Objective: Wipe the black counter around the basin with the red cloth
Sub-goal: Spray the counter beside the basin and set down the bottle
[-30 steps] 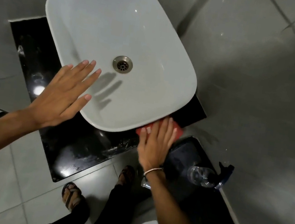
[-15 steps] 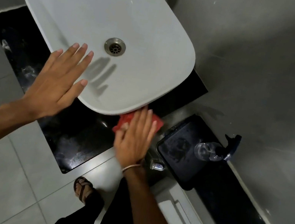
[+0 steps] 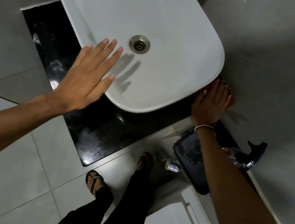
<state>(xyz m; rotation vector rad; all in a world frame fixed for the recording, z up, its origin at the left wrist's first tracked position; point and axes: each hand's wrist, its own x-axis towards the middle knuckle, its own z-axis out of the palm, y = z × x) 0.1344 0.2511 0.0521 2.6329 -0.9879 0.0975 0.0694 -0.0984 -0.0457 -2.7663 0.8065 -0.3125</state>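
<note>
Right hand [image 3: 212, 101] slid rightward, flat on mostly hidden red cloth [image 3: 231, 101] | left hand [image 3: 87, 78] spread open

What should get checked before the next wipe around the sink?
1. Red cloth under the right hand: ok, palm flat on it, mostly hidden.
2. Cloth on the black counter: ok, in the narrow strip beside the white basin.
3. Left hand out of the way: ok, open, over the basin's near rim.
4. Room to keep wiping right: not ok, the grey wall is right there.
5. Spray bottle clear of the arm: cannot tell, very close.
6. Counter clean: not ok, streaks near the front edge.
</note>
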